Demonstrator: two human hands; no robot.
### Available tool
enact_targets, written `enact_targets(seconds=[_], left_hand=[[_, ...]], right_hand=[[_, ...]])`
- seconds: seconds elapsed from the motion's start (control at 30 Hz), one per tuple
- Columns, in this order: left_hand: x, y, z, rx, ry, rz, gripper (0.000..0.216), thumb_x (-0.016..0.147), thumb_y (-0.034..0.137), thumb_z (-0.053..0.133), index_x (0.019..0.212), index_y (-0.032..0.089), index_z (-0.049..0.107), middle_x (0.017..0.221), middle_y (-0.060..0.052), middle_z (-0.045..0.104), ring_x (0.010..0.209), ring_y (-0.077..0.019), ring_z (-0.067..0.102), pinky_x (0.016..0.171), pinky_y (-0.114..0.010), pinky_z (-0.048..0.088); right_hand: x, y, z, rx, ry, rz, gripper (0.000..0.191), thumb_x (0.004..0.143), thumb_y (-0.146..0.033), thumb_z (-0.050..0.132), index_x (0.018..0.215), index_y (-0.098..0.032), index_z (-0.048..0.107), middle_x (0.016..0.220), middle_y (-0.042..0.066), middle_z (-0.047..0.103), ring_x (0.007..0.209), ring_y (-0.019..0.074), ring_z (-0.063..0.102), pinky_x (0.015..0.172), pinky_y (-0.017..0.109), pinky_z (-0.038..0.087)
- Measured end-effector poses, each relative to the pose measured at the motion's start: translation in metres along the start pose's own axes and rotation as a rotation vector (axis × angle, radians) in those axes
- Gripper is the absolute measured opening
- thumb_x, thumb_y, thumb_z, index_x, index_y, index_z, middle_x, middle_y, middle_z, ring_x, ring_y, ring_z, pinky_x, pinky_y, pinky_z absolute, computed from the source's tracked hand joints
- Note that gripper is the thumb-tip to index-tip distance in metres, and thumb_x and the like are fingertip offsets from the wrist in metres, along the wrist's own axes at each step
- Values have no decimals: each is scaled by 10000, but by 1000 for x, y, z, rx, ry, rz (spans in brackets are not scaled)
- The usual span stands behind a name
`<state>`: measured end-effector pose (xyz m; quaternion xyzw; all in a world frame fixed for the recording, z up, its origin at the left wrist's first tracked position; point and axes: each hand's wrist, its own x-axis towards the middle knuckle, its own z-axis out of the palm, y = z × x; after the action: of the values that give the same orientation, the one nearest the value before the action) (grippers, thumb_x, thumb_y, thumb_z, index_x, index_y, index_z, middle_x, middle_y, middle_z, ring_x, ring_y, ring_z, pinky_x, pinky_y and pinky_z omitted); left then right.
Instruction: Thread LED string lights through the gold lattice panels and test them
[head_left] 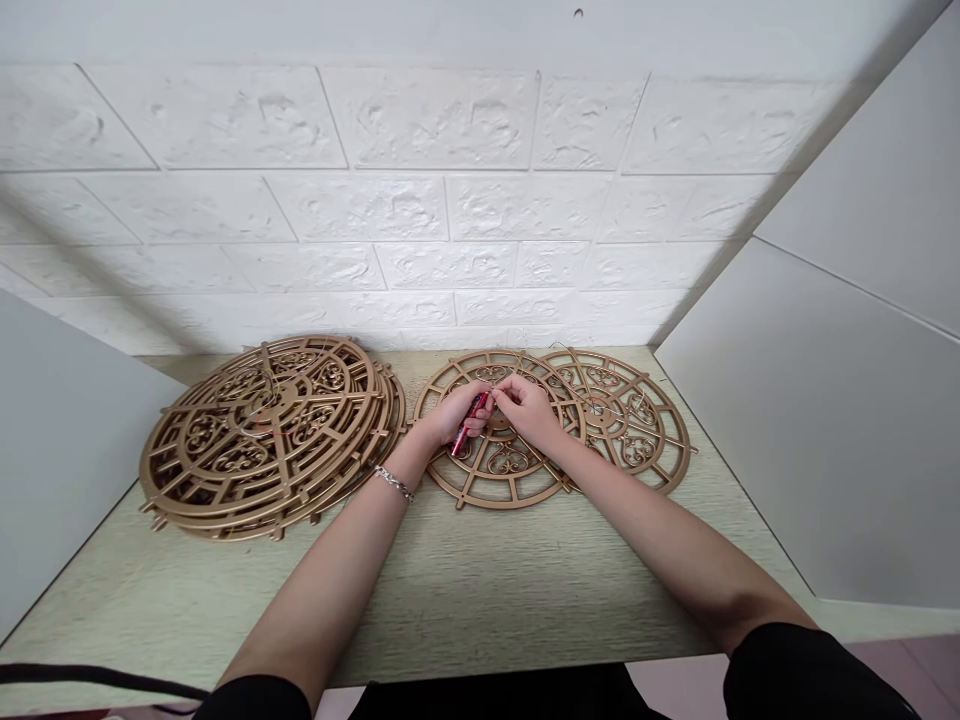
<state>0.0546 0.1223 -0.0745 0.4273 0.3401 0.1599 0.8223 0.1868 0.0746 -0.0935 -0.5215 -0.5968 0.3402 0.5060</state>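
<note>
My left hand [459, 412] is closed around a slim, shiny red stick-shaped object [469, 425], slanted with its lower end toward me; its exact kind is unclear. My right hand [525, 408] meets it at the upper end, thumb and forefinger pinched together. Whatever sits between those fingertips is too small to make out. Both hands are above a round gold openwork disc [512, 490] with scrollwork and spokes. Partly under its right side lies a second gold disc [660, 440] with thin wires on it.
A tall stack of similar gold discs [262, 440] with thin loose wires on top stands at the left. White brick-patterned wall [480, 200] backs the pale green table [450, 590]. A grey panel [810, 420] closes the right side, another panel [60, 440] the left.
</note>
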Motion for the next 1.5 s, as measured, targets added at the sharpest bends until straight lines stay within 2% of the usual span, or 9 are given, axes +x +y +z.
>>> enact_targets(seconds=[0.17, 0.3, 0.43, 0.57, 0.67, 0.93, 1.13, 1.3, 1.5], left_hand=[[-1, 2, 1, -37, 7, 2, 208, 731, 221, 397, 533, 159, 405, 405, 55, 288, 268, -27, 200, 267, -134, 163], [-3, 4, 3, -145, 59, 21, 210, 714, 220, 385, 512, 167, 372, 394, 62, 256, 257, -31, 167, 251, -144, 139], [-3, 5, 2, -299, 93, 98, 208, 707, 205, 379, 503, 169, 355, 392, 63, 245, 255, -34, 161, 248, -147, 124], [-2, 4, 0, -406, 168, 235, 204, 711, 206, 378, 511, 170, 350, 401, 67, 249, 258, -32, 171, 256, -153, 127], [-4, 4, 1, -458, 219, 308, 218, 730, 215, 350, 517, 172, 337, 401, 71, 237, 261, -32, 175, 263, -152, 137], [-8, 8, 1, -675, 264, 381, 219, 746, 196, 363, 533, 178, 313, 396, 73, 228, 252, -35, 186, 270, -162, 117], [-7, 8, -2, -769, 256, 377, 216, 746, 169, 342, 532, 178, 314, 401, 70, 228, 247, -42, 189, 258, -160, 122], [-6, 6, -4, -790, 243, 382, 209, 740, 162, 346, 533, 176, 323, 410, 71, 227, 247, -45, 195, 255, -158, 126], [-4, 5, -6, -795, 235, 389, 205, 741, 162, 342, 536, 175, 331, 413, 70, 230, 248, -46, 197, 256, -157, 132]], right_hand=[[-1, -2, 0, -55, 29, -1, 125, 761, -295, 475, 758, -180, 523, 675, -5, 554, 606, 126, 498, 589, 253, 398], [0, -5, -6, -40, 270, -12, 238, 776, -316, 466, 973, -184, 483, 872, 36, 546, 734, 139, 507, 653, 257, 417], [8, -1, -20, -50, 460, 47, 261, 775, -295, 438, 1010, -184, 454, 1007, 67, 517, 848, 156, 501, 728, 270, 416], [15, -1, -35, -188, 330, 180, 154, 773, -297, 428, 794, -178, 523, 761, 27, 543, 691, 161, 491, 627, 270, 373], [14, -3, -39, -366, 184, 185, 297, 783, -362, 456, 544, -186, 459, 574, 10, 487, 601, 160, 446, 592, 278, 316], [12, 7, -29, -625, 89, 96, 195, 754, -340, 532, 652, -174, 524, 753, 65, 566, 713, 183, 487, 623, 283, 331], [12, -2, -32, -493, 64, 229, 141, 722, -248, 519, 614, -176, 575, 699, 30, 604, 692, 164, 520, 630, 267, 347], [11, -12, -35, -393, 60, 308, 173, 738, -305, 516, 686, -166, 604, 631, -10, 579, 577, 124, 492, 552, 237, 342], [11, -17, -30, 263, 163, 403, 91, 716, -237, 572, 678, -155, 571, 635, -28, 569, 565, 83, 500, 577, 201, 402]])
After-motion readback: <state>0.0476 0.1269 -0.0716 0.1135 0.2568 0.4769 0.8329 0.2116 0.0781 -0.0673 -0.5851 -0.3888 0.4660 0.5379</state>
